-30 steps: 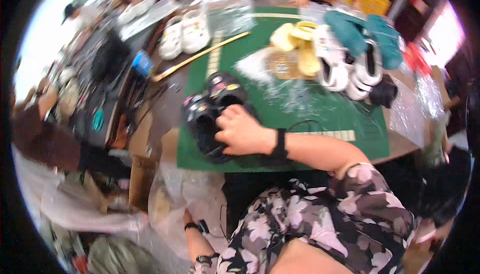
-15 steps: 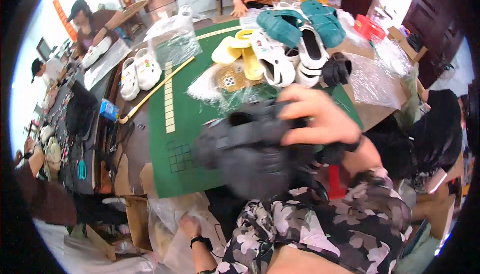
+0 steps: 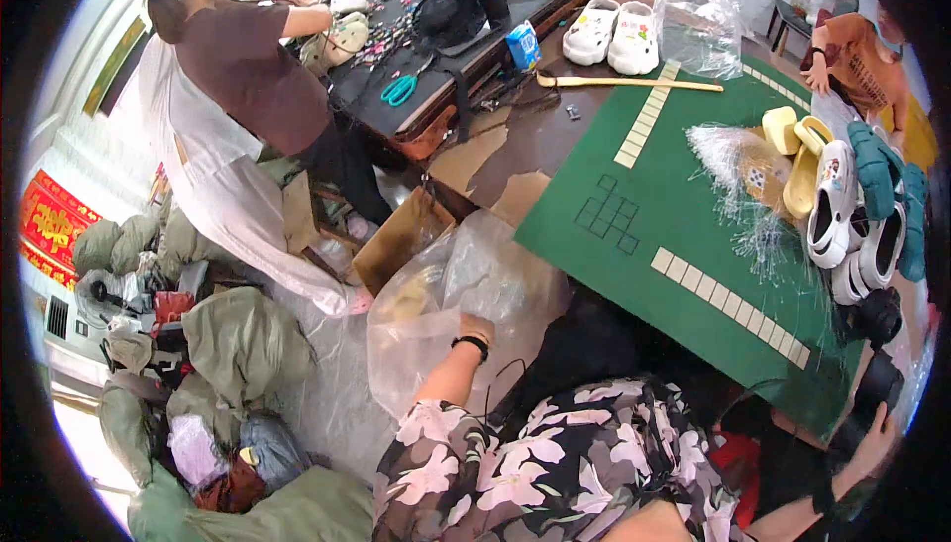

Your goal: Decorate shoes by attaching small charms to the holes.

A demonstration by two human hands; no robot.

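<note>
My left hand (image 3: 477,328) is closed on the rim of a large clear plastic bag (image 3: 411,339), which hangs beside the table with something yellowish inside. At the lower right edge, my right hand (image 3: 872,443) grips black clogs (image 3: 880,380) over the table's edge; its fingers are partly hidden. Beyond them on the table sits another small black clog (image 3: 877,316). White clogs (image 3: 830,203), teal clogs (image 3: 874,167) and yellow clogs (image 3: 800,185) are heaped close by. Clear plastic strands (image 3: 733,161) lie left of the heap.
A green mat (image 3: 634,265) covers the table. Decorated white clogs (image 3: 632,39), a wooden stick (image 3: 634,82) and a blue packet (image 3: 523,45) lie farther off. An open cardboard box (image 3: 404,240) and green sacks (image 3: 248,344) are on the left. Co-workers in brown and orange are nearby.
My view has swung left and down. The black clogs in my right hand have moved from over the mat's middle to the table's right edge. My left hand stays at the plastic bag.
</note>
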